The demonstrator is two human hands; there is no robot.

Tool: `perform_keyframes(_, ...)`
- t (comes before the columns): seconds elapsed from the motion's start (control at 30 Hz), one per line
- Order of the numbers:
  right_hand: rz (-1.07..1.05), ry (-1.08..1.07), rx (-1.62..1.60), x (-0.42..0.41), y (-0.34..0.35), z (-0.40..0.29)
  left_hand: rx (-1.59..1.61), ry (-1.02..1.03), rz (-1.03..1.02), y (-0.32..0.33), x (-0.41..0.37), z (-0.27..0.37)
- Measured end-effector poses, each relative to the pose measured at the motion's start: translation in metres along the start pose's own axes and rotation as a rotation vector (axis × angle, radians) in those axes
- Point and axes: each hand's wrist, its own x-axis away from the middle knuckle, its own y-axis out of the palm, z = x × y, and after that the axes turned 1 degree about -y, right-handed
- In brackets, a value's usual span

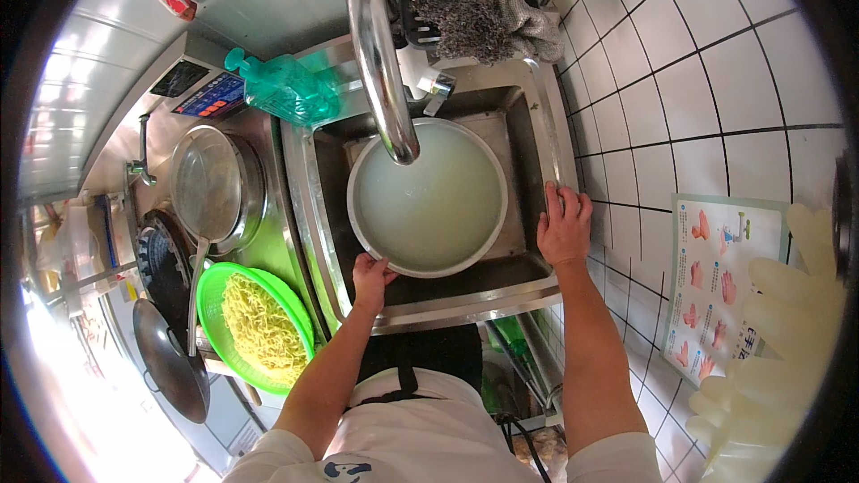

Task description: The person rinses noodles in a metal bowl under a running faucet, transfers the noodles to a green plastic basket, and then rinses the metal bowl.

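Observation:
A round metal basin full of cloudy, pale water sits in the stainless steel sink. My left hand grips the basin's rim at its near left edge. On the sink's right rim rests my right hand, its fingers bent over the edge and spread a little, holding no loose object. The chrome faucet arches over the basin, and its spout ends above the water. Beside its base is a tap lever.
To the left stand a green basket of yellow noodles, a long-handled strainer, a wok and a teal pump bottle. A black rack behind the sink bears a scouring pad and a grey cloth. A tiled wall bounds the right.

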Motion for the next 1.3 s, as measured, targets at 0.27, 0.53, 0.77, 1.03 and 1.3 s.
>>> perform_keyframes(0.27,0.003,0.002,-0.005,0.0001,0.0006,-0.0011,0.008,0.015,-0.005,0.0008,0.0021,0.002)
perform_keyframes(0.53,0.0,-0.014,0.037,0.0005,0.0012,0.0006,0.022,0.01,-0.032,-0.0008,0.0004,-0.001)
perform_keyframes(0.77,-0.004,-0.009,0.029,0.0,0.0,-0.0004,0.007,0.022,-0.02,-0.003,-0.0032,-0.0057)
perform_keyframes(1.03,0.012,-0.02,0.028,0.0003,0.0019,0.0,0.021,0.015,-0.021,-0.001,-0.0009,-0.0023)
perform_keyframes(1.3,0.004,-0.011,0.021,-0.0008,-0.0032,-0.0028,0.036,0.015,-0.06,-0.0022,-0.001,-0.0026)
